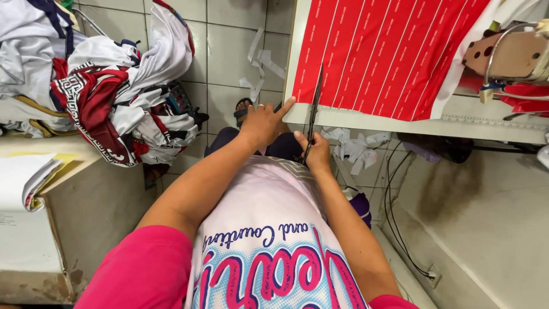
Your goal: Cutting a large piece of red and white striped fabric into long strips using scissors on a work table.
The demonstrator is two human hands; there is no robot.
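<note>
Right grip (316, 153) on one scissors (313, 111)

Probably a sewing workshop: sewing machine (514, 54), garment heap (114, 91)

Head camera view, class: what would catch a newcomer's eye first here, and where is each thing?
The bright red fabric with thin white lines, spread on the table at upper right, stands out first. At its near edge the right hand works long black scissors into the cloth, while the left hand presses the corner flat. At upper left lies a heap of white and dark red garments.
</note>
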